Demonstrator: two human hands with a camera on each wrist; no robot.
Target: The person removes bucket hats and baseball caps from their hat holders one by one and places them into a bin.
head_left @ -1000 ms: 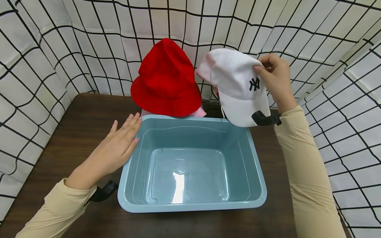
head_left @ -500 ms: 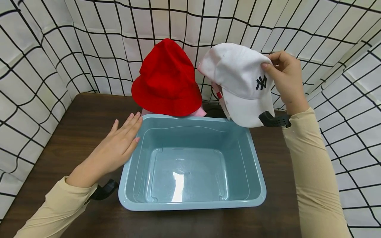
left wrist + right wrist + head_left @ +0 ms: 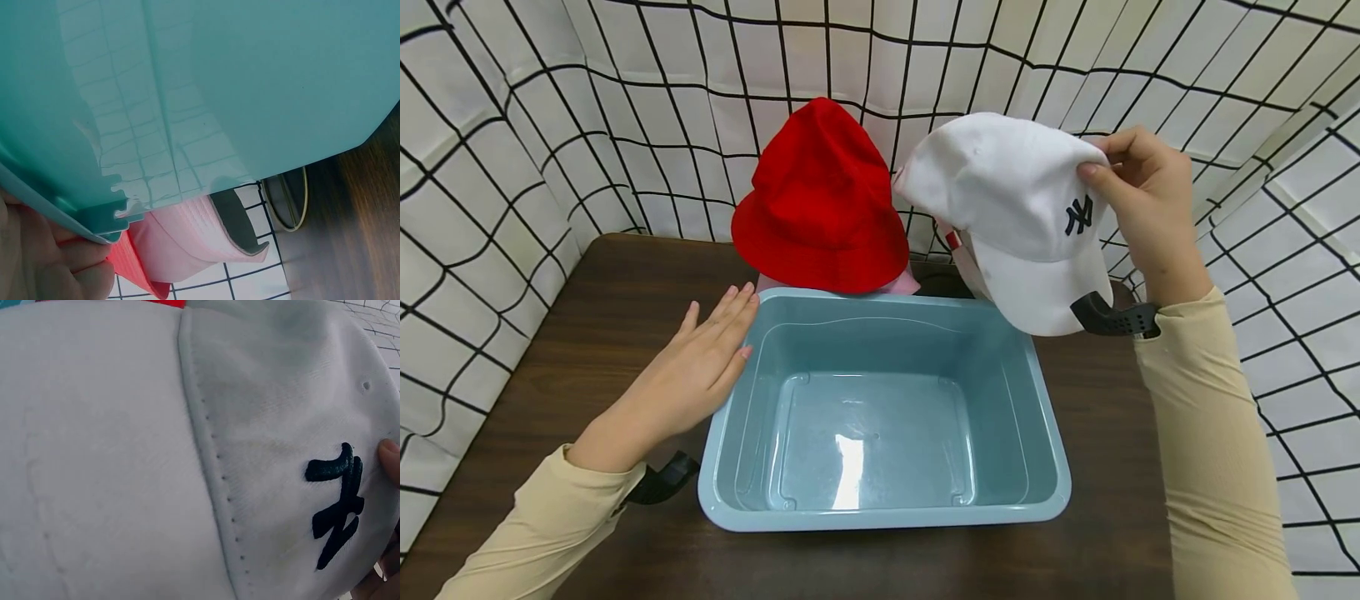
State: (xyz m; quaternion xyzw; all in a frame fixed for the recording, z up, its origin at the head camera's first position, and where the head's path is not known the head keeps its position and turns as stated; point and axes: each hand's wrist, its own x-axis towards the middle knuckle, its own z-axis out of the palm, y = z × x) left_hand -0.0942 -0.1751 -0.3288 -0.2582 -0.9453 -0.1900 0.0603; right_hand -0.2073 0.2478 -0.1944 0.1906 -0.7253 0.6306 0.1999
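Note:
A white baseball cap (image 3: 992, 183) with a dark NY emblem is held at its crown's right side by my right hand (image 3: 1150, 208), thumb on the front, fingers behind. Its brim overlaps the far right corner of the light blue basin (image 3: 883, 518) in the head view. My left hand (image 3: 670, 375) lies with straight fingers along the basin's left rim. Behind the basin stands a red bucket hat (image 3: 823, 208); a pink cap (image 3: 901, 284) shows below it, largely hidden. Another pale pink piece (image 3: 970, 267) peeks out behind the white cap.
The basin sits on a dark wooden table (image 3: 617, 292). Black wire grid panels (image 3: 647, 125) backed with white sheeting rise behind and at both sides. A wire loop (image 3: 306, 200) appears near the pink cap in the left wrist view.
My right hand has moved to the right, drawing the white cap the same way, and the cap's brim now sits slightly lower. The left hand has stayed at the basin's rim.

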